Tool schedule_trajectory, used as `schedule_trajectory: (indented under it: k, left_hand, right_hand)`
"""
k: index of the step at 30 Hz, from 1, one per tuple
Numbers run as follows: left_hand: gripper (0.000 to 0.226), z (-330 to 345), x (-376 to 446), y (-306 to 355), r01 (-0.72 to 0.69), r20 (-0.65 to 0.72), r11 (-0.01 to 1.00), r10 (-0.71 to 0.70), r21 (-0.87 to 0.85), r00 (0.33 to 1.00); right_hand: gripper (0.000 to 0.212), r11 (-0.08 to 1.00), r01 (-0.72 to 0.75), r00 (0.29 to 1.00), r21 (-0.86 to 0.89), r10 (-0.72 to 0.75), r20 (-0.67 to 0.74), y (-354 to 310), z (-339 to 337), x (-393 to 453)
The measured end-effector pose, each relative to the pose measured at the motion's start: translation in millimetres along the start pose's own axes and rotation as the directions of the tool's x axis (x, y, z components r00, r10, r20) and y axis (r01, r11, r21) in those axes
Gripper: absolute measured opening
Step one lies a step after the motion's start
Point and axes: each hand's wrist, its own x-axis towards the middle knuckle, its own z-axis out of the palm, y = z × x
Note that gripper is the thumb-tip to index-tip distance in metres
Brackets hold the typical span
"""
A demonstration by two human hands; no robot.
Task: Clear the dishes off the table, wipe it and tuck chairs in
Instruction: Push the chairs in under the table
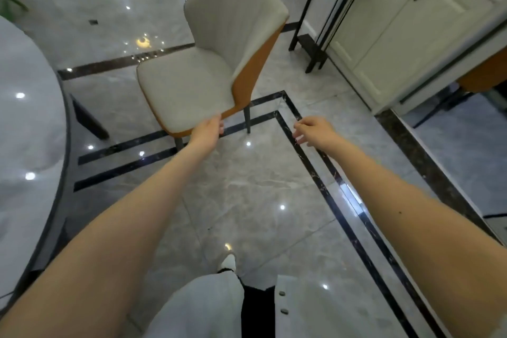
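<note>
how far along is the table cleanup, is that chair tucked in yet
Done, it seems: the visible part of the table shows no dishes. In hand: the left hand grips the front edge of the chair's seat; the right hand holds nothing. Left: the chair stands apart from the table, untucked.

Grey marble floor [247, 200], glossy, crossed by dark inlaid bands. Black metal stand [329, 16] against the cream cabinet [397, 44], which has black handles. Green plant leaves [8, 0] at far left edge.
</note>
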Motion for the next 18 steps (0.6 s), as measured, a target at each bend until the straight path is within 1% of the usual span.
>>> schedule_trajectory:
  k: [2,4,7,10,14,16,18]
  left_hand:
    - [0.049,9.7,21.1,29.7,-0.004,-0.021,1.000,0.005,0.023,1.000]
    - [0.051,16.3,37.8,46.3,0.004,-0.049,1.000,-0.003,0.010,0.999]
    - [0.044,31.7,69.8,72.0,0.033,-0.097,0.999,-0.034,-0.017,0.995]
    - [0.045,48.4,94.1,98.4,0.061,-0.150,0.998,-0.057,0.023,0.987]
    - [0.042,85.7,130.4,138.3,0.090,-0.247,0.995,-0.078,0.038,0.966]
    - [0.043,110.9,148.8,163.3,0.114,-0.303,0.993,-0.099,0.030,0.948]
    - [0.045,128.8,166.4,182.5,0.139,-0.346,0.990,-0.127,0.009,0.930]
  right_hand:
    - [0.018,1.000,0.012,1.000,0.000,-0.012,0.003,-11.6,-20.5,30.0]
    - [0.022,1.000,0.028,1.000,0.008,-0.029,0.010,-18.5,-33.2,53.7]
    - [0.017,0.999,0.049,0.998,0.009,-0.049,0.029,-25.1,-57.5,99.0]
    - [0.016,0.996,0.087,0.995,0.009,-0.088,0.054,-33.0,-81.6,141.9]
    - [0.025,0.988,0.156,0.981,-0.012,-0.153,0.122,-34.7,-124.7,210.8]
    - [0.027,0.979,0.201,0.965,-0.027,-0.193,0.177,-36.5,-151.3,249.0]
    - [0.028,0.976,0.215,0.955,-0.026,-0.204,0.217,-40.2,-173.7,277.8]
